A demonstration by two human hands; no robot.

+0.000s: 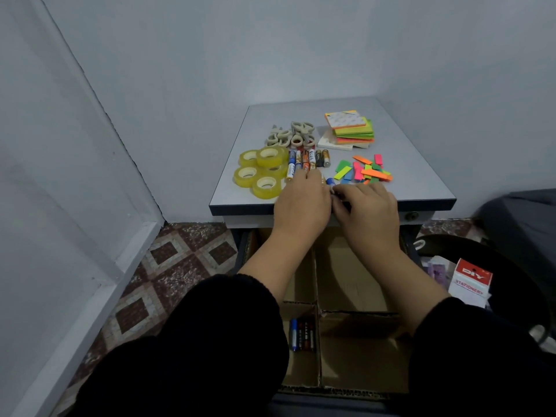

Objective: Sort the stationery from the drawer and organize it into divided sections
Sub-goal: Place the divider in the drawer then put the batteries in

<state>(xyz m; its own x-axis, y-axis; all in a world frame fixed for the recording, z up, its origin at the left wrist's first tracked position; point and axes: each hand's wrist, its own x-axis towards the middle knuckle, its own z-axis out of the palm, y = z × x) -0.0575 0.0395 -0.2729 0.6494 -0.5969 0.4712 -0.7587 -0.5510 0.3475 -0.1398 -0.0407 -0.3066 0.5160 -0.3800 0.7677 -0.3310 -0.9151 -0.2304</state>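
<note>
While both hands meet at frame centre on the desk [240, 194], the left hand [302, 203] lies flat over batteries [304, 162]. The right hand [368, 207] curls beside it; whether its grip holds anything I cannot tell.

On the table [421, 176], tape rolls [261, 171] lie left, batteries [304, 162] in the middle, paper strips [365, 171] right. Scissors [290, 136] and note pads [350, 129] lie far behind. A few batteries lie in the near drawer [349, 284].

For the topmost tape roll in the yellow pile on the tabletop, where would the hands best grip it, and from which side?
Probably from above. The topmost tape roll lies flat with its core hole facing up, resting on the other rolls, so a thumb in the hole and fingers on the outer rim should lift it cleanly. The batteries crowd its right side; its left is more open.
</note>
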